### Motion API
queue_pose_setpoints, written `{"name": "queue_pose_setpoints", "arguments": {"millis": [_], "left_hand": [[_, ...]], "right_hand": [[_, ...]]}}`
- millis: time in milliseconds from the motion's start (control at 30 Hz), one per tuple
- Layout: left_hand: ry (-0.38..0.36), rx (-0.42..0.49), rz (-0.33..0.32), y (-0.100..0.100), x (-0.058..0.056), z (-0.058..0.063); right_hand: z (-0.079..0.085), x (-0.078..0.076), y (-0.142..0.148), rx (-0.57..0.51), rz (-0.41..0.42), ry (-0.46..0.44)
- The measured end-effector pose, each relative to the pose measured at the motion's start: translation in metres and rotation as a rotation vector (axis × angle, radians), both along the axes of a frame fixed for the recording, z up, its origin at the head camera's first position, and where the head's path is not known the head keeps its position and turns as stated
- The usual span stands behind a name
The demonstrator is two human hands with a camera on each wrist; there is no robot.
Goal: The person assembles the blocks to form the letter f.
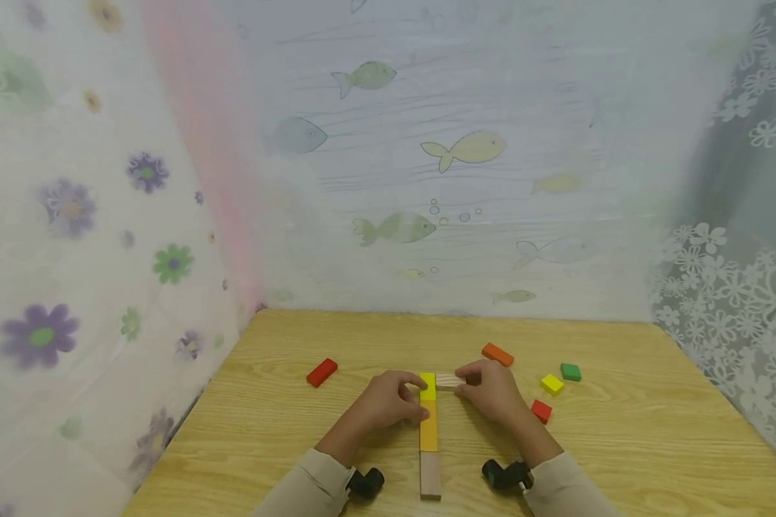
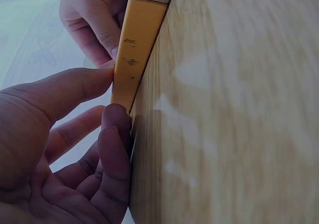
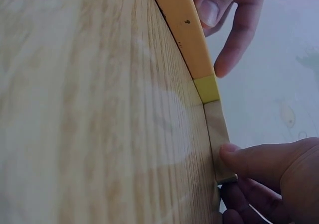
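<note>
A row of blocks lies end to end on the table: a plain wooden block nearest, then a yellow-orange block, then a short yellow block at the far end. My left hand reaches over from the left, its index fingertip at the yellow block and its thumb on the edge of the yellow-orange one. With thumb and fingers, my right hand pinches the right end of a pale wooden block. That block extends rightward from the yellow block, its left end against it.
Red block lies at the left. To the right are an orange block, a small yellow block, a green block and a small red block. Patterned curtains stand behind the wooden table.
</note>
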State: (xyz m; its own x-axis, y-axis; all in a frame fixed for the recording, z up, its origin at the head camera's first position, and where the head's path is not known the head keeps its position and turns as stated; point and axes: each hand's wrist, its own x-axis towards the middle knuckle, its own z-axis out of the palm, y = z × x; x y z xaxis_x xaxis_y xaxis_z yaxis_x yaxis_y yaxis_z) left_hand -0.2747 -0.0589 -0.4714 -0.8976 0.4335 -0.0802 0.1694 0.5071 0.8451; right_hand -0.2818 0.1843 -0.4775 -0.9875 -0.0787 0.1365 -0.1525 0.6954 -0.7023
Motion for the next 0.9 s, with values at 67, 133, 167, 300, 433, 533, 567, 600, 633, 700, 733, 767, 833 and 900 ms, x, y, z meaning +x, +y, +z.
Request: {"name": "queue_pose_setpoints", "arguments": {"millis": [67,133,167,300,433,533,567,600,633,700,733,767,833,900], "left_hand": [[0.000,0.002,-0.001,0.0001,0.0003,0.0000],[0.000,0.003,0.001,-0.0002,0.0006,0.0001],[-0.003,0.002,0.003,-0.0004,0.0007,0.0003],[-0.010,-0.008,0.010,-0.0016,0.0006,0.0005],[-0.010,-0.012,0.008,-0.0014,-0.0001,0.0004],[-0.007,-0.011,0.009,-0.0005,-0.0010,-0.0003],[-0.007,-0.008,0.008,-0.0002,-0.0013,-0.0006],[-0.009,-0.008,0.009,0.0001,-0.0015,-0.0008],[-0.008,-0.007,0.009,0.0003,-0.0016,-0.0012],[-0.007,-0.006,0.008,0.0006,-0.0014,-0.0013],[-0.006,-0.003,0.007,0.0006,-0.0010,-0.0009],[-0.006,-0.002,0.006,0.0006,-0.0009,-0.0010],[-0.005,0.001,0.005,0.0007,-0.0007,-0.0010],[-0.003,0.004,0.003,0.0008,-0.0008,-0.0009]], "right_hand": [[0.0002,0.0007,-0.0002,-0.002,-0.003,0.001],[0.0000,0.0009,-0.0004,-0.005,0.004,0.009],[-0.0001,0.0009,-0.0009,-0.012,0.006,0.005],[-0.0009,0.0008,-0.0026,-0.023,0.018,0.001],[-0.0011,0.0001,-0.0027,-0.015,0.001,-0.005],[-0.0010,-0.0009,-0.0019,-0.011,-0.011,-0.011],[-0.0011,-0.0012,-0.0016,-0.010,-0.013,-0.013],[-0.0012,-0.0014,-0.0013,-0.009,-0.011,-0.013],[-0.0016,-0.0016,-0.0011,-0.008,-0.010,-0.011],[-0.0022,-0.0020,-0.0011,-0.012,-0.012,-0.018],[-0.0025,-0.0021,-0.0010,-0.015,-0.010,-0.018],[-0.0029,-0.0021,-0.0010,-0.016,-0.009,-0.018],[-0.0034,-0.0020,-0.0009,-0.019,-0.007,-0.019],[-0.0039,-0.0021,-0.0007,-0.021,-0.008,-0.022]]}}
